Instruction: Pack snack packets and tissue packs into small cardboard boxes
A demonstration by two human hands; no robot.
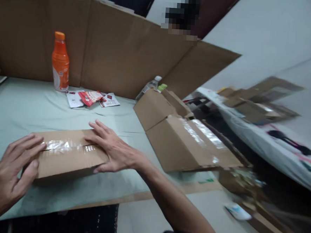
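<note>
Green cloth [26, 112] (head view): lies beneath the taped box [65, 160]; a cardboard screen [122, 47] stands beyond that box.
Taped box: rests flat between the hands, clear tape [60, 145] along its top seam, probably holding it closed.
Left hand [16, 171]: loosely spread at the box's left end, fingers on top, seemingly steadying it.
Right hand [113, 151]: splayed over the box's right end, thumb at its near edge, likely bracing it.
Orange bottle [60, 66], packets [90, 98]: behind the box, perhaps placed out of the hands' way.
Large carton [166, 145]: right of the box.
</note>
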